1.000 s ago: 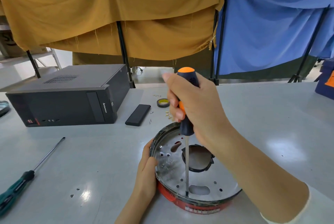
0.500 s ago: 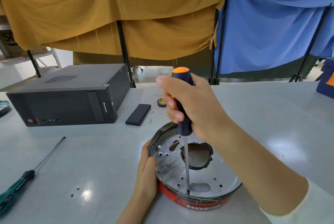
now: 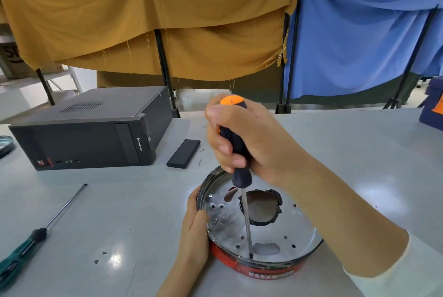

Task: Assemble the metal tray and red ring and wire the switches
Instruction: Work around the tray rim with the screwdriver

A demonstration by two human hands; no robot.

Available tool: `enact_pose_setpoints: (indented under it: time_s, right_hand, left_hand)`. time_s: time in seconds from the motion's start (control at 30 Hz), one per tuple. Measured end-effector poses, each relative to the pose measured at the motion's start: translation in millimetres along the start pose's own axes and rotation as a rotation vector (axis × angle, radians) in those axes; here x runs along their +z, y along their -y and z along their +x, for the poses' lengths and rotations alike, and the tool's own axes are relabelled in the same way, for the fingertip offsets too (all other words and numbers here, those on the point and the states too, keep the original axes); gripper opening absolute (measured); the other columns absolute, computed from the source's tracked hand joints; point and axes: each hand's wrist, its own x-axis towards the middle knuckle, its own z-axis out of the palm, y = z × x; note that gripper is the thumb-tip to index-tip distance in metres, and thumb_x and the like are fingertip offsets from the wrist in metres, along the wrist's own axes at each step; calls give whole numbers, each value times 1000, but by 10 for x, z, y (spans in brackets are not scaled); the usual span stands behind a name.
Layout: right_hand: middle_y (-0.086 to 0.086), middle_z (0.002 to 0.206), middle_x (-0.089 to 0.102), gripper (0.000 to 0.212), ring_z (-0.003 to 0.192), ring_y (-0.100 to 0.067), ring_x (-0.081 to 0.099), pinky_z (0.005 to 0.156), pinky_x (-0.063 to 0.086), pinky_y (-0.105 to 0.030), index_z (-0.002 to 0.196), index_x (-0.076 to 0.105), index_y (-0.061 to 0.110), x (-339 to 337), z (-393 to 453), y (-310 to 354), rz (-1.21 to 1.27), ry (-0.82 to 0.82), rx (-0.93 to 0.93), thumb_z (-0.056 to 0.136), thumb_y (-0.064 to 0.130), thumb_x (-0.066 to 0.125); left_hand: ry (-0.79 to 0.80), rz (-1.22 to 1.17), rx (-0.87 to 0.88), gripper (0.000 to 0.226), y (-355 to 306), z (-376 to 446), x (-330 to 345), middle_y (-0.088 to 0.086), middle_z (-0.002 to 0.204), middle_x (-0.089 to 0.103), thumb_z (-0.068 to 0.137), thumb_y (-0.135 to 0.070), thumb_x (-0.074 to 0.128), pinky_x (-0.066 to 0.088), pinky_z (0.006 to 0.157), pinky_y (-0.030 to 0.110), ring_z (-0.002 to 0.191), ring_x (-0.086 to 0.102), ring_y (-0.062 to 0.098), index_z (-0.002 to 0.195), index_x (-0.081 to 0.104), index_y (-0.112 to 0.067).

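A round metal tray (image 3: 223,224) with several holes and a black-rimmed centre opening sits inside a red ring (image 3: 242,264) on the grey table near me. My left hand (image 3: 195,234) grips the tray's left rim. My right hand (image 3: 244,143) is closed around the black and orange handle of a screwdriver (image 3: 239,167), held upright. Its shaft runs down to the tray's near edge, where the tip (image 3: 251,256) touches the metal beside an oval slot. No switches or wires show.
A black desktop computer case (image 3: 91,128) lies at the back left, a flat black slab (image 3: 183,156) beside it with loose screws (image 3: 200,161). A green-handled screwdriver (image 3: 36,234) lies at the left. Yellow and blue cloths hang behind the table.
My right hand and the screwdriver handle have shifted slightly left while the tip stays at the tray's near edge. The left hand keeps its grip on the rim.
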Motion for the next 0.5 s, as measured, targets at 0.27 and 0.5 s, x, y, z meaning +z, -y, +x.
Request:
enact_pose_setpoints:
  time_s: [0.27,0.5]
  right_hand:
    - [-2,62,62,25,50,-18,59,53,51,-28,64,60,16,-126,25,22,-76,-144,-12,87,25,60]
    - [3,50,44,27,34,-9,37,40,31,-19,63,45,15,-175,46,54,189,9,68,89,18,49]
  left_hand:
    - [-3,27,-17,46,8,12,-4,-16,105,71,75,-22,46,51,72,10,98,66,1,119,56,-29]
    - [-36,47,-16,48,-28,3,11,-19,104,70,72,-20,48,50,72,9,97,65,-3,119,56,-27]
